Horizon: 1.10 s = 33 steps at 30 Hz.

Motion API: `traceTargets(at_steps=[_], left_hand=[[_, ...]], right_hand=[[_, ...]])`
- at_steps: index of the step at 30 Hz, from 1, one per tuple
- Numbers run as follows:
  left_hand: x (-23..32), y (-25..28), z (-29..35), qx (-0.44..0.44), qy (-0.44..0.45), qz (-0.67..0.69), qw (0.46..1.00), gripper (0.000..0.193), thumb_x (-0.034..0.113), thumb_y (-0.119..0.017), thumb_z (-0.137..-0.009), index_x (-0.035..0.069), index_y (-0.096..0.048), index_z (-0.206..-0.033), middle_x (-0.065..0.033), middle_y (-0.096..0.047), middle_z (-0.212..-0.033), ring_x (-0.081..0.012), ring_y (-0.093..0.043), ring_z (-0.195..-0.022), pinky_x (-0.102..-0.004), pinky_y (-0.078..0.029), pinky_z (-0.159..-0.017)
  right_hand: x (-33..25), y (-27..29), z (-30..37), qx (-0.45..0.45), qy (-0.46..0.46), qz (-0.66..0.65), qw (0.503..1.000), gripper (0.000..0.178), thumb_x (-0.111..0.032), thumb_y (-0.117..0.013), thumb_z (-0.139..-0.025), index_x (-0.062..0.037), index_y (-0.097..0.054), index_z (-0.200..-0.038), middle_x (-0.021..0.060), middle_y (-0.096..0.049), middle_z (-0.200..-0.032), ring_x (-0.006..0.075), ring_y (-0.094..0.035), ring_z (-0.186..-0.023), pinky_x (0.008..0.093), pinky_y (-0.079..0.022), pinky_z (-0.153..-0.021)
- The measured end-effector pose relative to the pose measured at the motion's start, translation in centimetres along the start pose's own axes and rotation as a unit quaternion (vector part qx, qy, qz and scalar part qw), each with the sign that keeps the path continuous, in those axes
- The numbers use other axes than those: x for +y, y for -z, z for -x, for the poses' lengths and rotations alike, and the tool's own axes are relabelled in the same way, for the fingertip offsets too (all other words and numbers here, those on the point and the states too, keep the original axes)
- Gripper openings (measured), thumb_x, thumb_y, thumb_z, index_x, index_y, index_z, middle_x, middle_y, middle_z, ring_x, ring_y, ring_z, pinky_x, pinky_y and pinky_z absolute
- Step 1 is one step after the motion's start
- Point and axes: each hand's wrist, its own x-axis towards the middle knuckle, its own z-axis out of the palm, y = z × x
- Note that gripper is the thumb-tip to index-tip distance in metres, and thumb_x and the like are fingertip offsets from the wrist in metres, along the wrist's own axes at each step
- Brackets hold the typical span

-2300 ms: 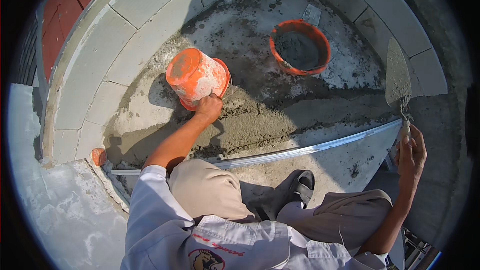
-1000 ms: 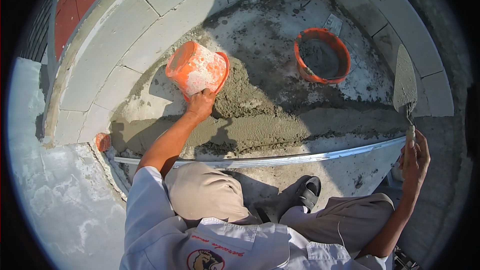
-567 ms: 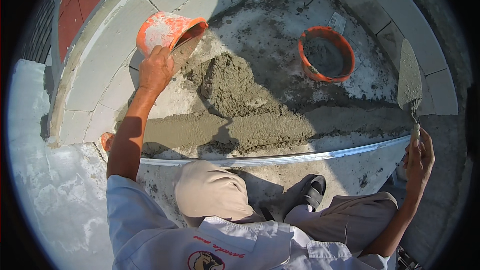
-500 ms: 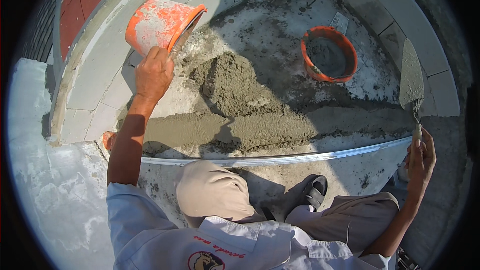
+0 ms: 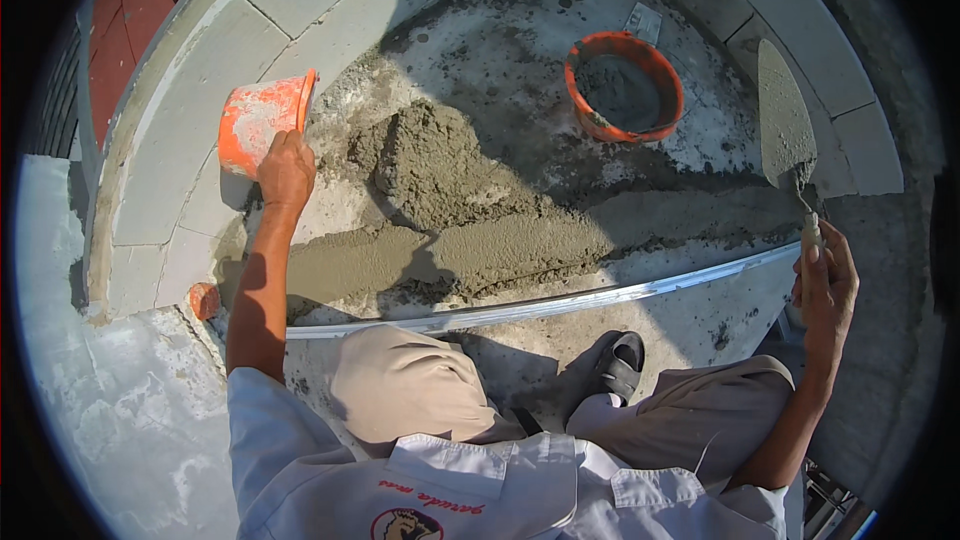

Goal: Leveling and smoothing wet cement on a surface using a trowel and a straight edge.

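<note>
Orange plastic crusted with pale grey makes up the bucket (image 5: 255, 125), at ten o'clock from the middle of the view, tipped on its side with its mouth toward three; the left hand (image 5: 287, 172) grasps it near the rim. Whether it touches the block wall (image 5: 330, 40) behind is hard to tell. At three o'clock the right hand (image 5: 826, 275) is wrapped round the handle of a trowel (image 5: 787, 120), whose grey-filmed blade points to about twelve. A rough mortar heap (image 5: 440, 165) sits at eleven, running into a flatter mortar strip (image 5: 520, 250) that stretches from nine to three. Several slips seem possible: a weak hold on the bucket's rim could let it drop or knock the blocks, and a low swing back toward four could drag it through the heap. The metal straightedge (image 5: 560, 303), lying from eight to three, passes so near the knee (image 5: 405, 380) that a shift of the leg might shove it into the strip. Sun on the heap could stiffen it if spreading waits too long.
</note>
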Motion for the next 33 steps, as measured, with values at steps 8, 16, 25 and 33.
traceTargets(at_steps=[8, 16, 25, 33], left_hand=[[0.7, -3.5, 4.9, -0.091, 0.036, -0.002, 0.995, 0.014, 0.011, -0.070, -0.084, 0.004, -0.062, -0.093, -0.0163, -0.063, -0.093, -0.0416, -0.067, -0.087, -0.0521, -0.056, -0.073], [-2.4, 1.4, 1.4, -0.098, 0.081, 0.013, 0.992, 0.015, 0.010, -0.071, -0.084, 0.001, -0.058, -0.084, -0.0185, -0.062, -0.082, -0.0384, -0.063, -0.078, -0.0464, -0.052, -0.071], [8.2, 12.6, -11.9, -0.130, 0.221, 0.547, 0.797, 0.023, 0.020, -0.069, -0.097, 0.010, -0.060, -0.078, 0.0057, -0.061, -0.075, -0.0062, -0.057, -0.067, -0.0249, -0.048, -0.069], [31.1, 13.1, -19.6, -0.241, 0.102, 0.777, 0.572, 0.014, 0.021, -0.069, -0.098, 0.008, -0.068, -0.096, -0.0028, -0.071, -0.090, -0.0137, -0.068, -0.082, -0.0300, -0.053, -0.083]], right_hand=[[-0.1, -0.5, -0.7, 0.017, 0.012, 0.025, 0.999, 0.043, -0.026, -0.069, -0.099, -0.0020, -0.063, -0.134, -0.0012, -0.056, -0.071, 0.0031, -0.049, -0.055, 0.0220, -0.039, -0.048], [0.4, -0.3, -0.8, 0.023, 0.008, 0.015, 1.000, 0.044, -0.028, -0.074, -0.096, -0.0022, -0.065, -0.131, 0.0001, -0.060, -0.072, 0.0050, -0.053, -0.057, 0.0231, -0.041, -0.047], [1.4, 1.6, -2.7, 0.132, -0.015, -0.166, 0.977, 0.033, -0.031, -0.072, -0.098, -0.0024, -0.065, -0.114, -0.0009, -0.058, -0.076, 0.0045, -0.053, -0.057, 0.0213, -0.043, -0.047], [2.6, 2.8, -3.5, 0.257, 0.062, -0.318, 0.911, 0.033, -0.031, -0.070, -0.099, -0.0032, -0.059, -0.113, 0.0051, -0.063, -0.085, 0.0094, -0.062, -0.066, 0.0252, -0.052, -0.052]])
